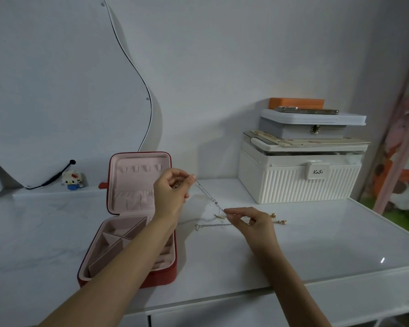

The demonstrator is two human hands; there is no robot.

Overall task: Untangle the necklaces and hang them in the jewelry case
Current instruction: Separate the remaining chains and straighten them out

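Near the table's back-left edge stands a small Hello Kitty block figure (pixel 72 178). Right of it, toward the front edge, the red jewelry case (pixel 132 220) lies open, lid upright, pink lining showing. The left hand (pixel 172 192) pinches one end of a silver necklace chain (pixel 209 197); the right hand (pixel 250 223) pinches it lower down, the rest trailing onto the table (pixel 316 244). A white ribbed storage box (pixel 298 178) occupies the back-right corner.
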